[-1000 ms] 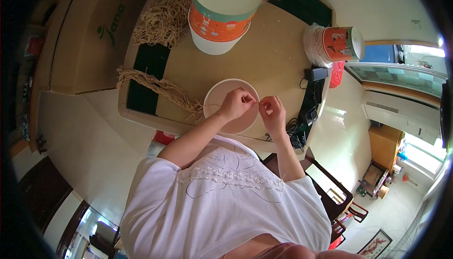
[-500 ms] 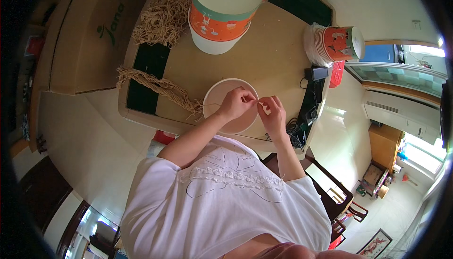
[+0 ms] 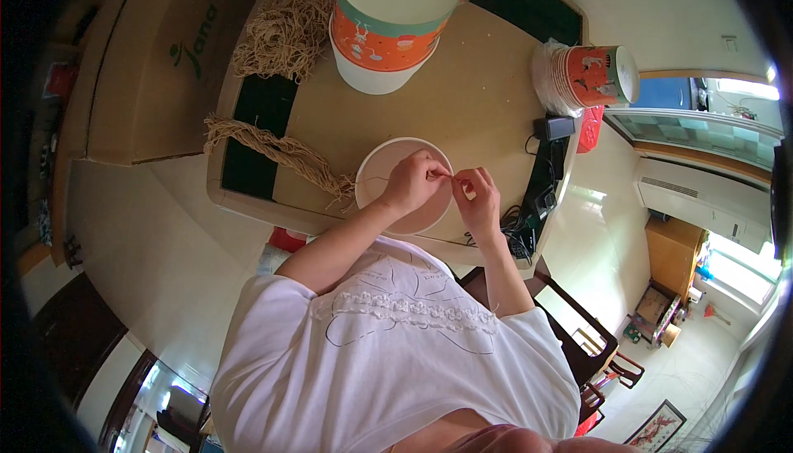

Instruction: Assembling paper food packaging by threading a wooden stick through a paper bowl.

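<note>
A white round paper bucket (image 3: 382, 205) stands with its mouth up at the near edge of the table. Above it, my left hand (image 3: 415, 182) is closed in a pinch on a thin tan cord (image 3: 373, 179). The cord runs left toward a twisted bundle of cords (image 3: 289, 153) lying on the table. My right hand (image 3: 479, 203), over the bucket's right rim, is pinched too, its fingertips meeting the left ones. The cord's end between the fingertips is too small to make out clearly.
Upside-down orange-and-green paper buckets (image 3: 388, 40) are stacked farther back, beside a loose heap of tan cords (image 3: 289, 32). At right stand a wrapped bucket stack (image 3: 591, 75), a black power adapter (image 3: 553, 128) and black cables (image 3: 519, 230). A large cardboard box (image 3: 165, 81) is at left.
Both hands stay nearly in place over the bucket. Only the fingertips have shifted slightly where they meet.
</note>
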